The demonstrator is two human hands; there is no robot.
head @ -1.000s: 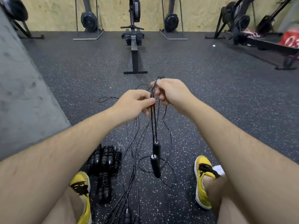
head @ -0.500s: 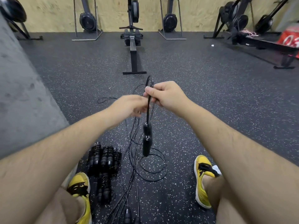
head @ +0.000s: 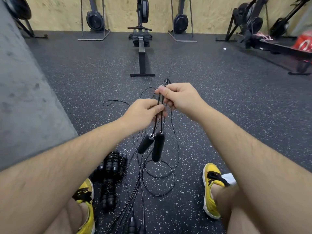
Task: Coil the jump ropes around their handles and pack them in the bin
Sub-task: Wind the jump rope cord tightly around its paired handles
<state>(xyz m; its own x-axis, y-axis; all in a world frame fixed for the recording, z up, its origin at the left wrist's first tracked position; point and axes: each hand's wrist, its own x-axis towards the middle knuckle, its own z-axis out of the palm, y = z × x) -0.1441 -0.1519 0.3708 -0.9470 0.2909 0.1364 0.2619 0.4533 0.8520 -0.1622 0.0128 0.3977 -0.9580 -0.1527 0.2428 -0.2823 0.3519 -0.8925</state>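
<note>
My left hand point(head: 143, 114) and right hand point(head: 182, 98) are close together. Both pinch the thin black cords of 1 rope point(head: 161, 124), which is doubled into a bend that pokes out past my right thumb at 12 o'clock. Its 2 handles point(head: 157, 146) hang side by side at 6 o'clock, black foam with silver collars. At 7 o'clock a pile point(head: 111, 171) of coiled ropes lies on the floor point(head: 219, 102), too tangled to count. Loose cords point(head: 135, 191) trail beside it toward 6 o'clock. My 2 yellow shoes point(head: 211, 188) sit at 5 and 7 o'clock, and 1 rower point(head: 141, 48) stands well apart at 12 o'clock.
</note>
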